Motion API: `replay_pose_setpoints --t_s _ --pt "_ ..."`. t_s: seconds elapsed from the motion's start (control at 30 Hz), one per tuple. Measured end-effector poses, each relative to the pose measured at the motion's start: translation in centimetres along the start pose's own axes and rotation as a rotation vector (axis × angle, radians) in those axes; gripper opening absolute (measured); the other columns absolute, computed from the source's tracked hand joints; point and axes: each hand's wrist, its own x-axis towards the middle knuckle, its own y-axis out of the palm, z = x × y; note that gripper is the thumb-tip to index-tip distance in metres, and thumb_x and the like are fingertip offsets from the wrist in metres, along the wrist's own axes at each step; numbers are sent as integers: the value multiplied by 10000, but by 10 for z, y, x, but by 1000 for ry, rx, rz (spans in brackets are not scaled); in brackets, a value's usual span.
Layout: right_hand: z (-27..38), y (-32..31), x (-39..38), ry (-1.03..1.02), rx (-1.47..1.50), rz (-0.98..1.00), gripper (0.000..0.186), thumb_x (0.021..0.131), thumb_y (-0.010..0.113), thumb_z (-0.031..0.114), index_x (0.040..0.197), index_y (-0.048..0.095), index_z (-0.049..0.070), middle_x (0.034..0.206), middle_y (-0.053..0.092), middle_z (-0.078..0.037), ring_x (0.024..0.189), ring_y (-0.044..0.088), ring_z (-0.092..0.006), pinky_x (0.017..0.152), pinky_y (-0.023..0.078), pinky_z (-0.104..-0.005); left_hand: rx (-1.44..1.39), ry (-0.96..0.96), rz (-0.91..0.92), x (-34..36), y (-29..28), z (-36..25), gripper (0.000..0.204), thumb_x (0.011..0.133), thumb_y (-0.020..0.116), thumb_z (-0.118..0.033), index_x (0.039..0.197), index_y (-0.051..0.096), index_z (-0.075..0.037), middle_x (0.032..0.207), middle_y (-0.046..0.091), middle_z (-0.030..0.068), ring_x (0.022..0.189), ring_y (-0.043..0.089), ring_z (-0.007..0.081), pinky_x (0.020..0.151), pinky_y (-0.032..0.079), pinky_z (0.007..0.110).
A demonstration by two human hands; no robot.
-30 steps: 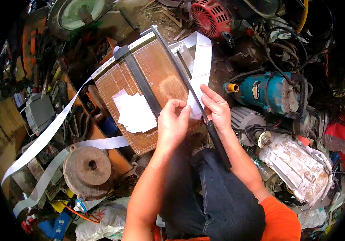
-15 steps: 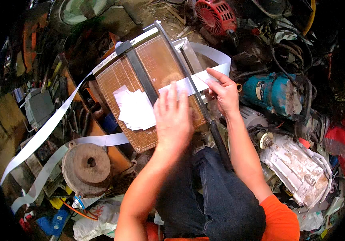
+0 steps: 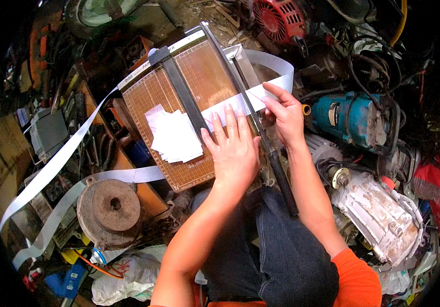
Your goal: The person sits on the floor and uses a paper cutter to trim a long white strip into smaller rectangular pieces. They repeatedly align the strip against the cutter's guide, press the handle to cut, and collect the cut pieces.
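Observation:
A paper cutter point(image 3: 204, 66) with a brown gridded board lies tilted in front of me. A long white paper strip point(image 3: 281, 79) crosses under its blade arm from the right, its end by the black bar point(image 3: 183, 94). My left hand point(image 3: 234, 153) is flat on the board, fingers spread, fingertips on the strip. Just right of the blade, my right hand point(image 3: 286, 118) pinches the strip between thumb and fingers. A loose pile of cut white paper pieces point(image 3: 175, 137) sits left of the bar. The black cutter handle point(image 3: 284, 189) slants down toward my knees, untouched.
White strip point(image 3: 71, 153) also trails off to the left. A round rusty metal part point(image 3: 110, 207) stands lower left. On the right are a teal motor point(image 3: 350, 120), a dirty white housing point(image 3: 379, 217) and cables. A red machine point(image 3: 280, 20) stands at the back.
My left hand, blurred before, has shifted slightly right and now rests with its fingers spread on the strip. My right hand keeps its pinch in nearly the same place.

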Motion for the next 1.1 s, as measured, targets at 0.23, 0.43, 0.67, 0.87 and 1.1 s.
replay_pose_setpoints --t_s 0.23,0.43,0.67,0.87,1.1 --pt "-4 4 1 -15 45 -5 338 909 641 46 1245 661 14 800 651 13 635 529 -43 596 439 -201 20 -11 -4 1 1 0 681 884 663 -268 1425 409 59 1533 308 287 1387 317 515 1053 269 717" --pt "-7 4 -6 30 84 20 323 921 631 41 1241 660 5 787 646 20 641 533 -40 611 444 -196 26 10 -19 -1 6 5 654 890 651 -258 1416 424 58 1532 313 283 1386 320 517 1042 280 722" --pt "-7 -5 -15 36 218 226 580 917 641 98 1454 441 11 1182 602 -66 978 569 -112 829 468 -248 69 8 -24 1 7 2 599 913 608 -247 1406 444 50 1532 322 278 1383 334 515 1034 287 730" --pt "-4 6 -31 0 83 409 916 833 723 133 1574 195 29 1554 327 -151 1387 365 -213 1154 273 -356 107 -11 -47 1 12 2 522 913 519 -216 1379 511 20 1531 366 244 1390 360 484 1052 263 730" --pt "-14 -2 -28 -2 -35 343 811 882 688 72 1561 248 29 1409 502 -111 1237 501 -167 1055 397 -306 89 -6 -44 4 8 3 521 907 526 -192 1382 497 20 1529 363 248 1386 371 475 1046 279 721"
